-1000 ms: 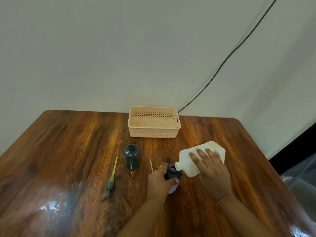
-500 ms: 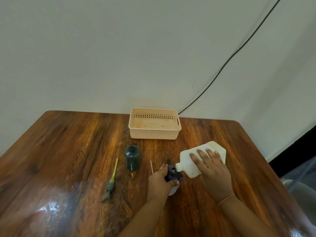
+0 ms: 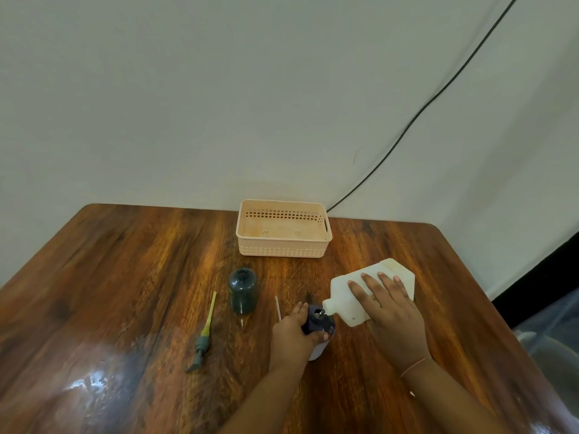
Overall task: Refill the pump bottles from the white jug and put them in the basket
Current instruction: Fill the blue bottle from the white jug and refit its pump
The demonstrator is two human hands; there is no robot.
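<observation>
Before the basket (image 3: 282, 249), the right grip (image 3: 391, 317) clasps the tilted jug (image 3: 343, 288); the left grip (image 3: 289, 335) curls round a dark bottle (image 3: 317, 321).

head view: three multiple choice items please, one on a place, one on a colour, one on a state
1. Where is the basket?
A) between the hands
B) at the table's far edge, near the wall
C) at the near left corner

2. What colour is the tube on the loose pump?
A) red
B) blue
C) yellow

3. How is the white jug?
A) tipped, spout at the mouth of the held bottle
B) upright and capped
C) lying in the basket

1 B: it sits beyond the green bottle, by the wall.
2 C: a yellow tube runs from the grey head.
3 A: the right hand tilts it over the bottle that the left hand grips.
</observation>
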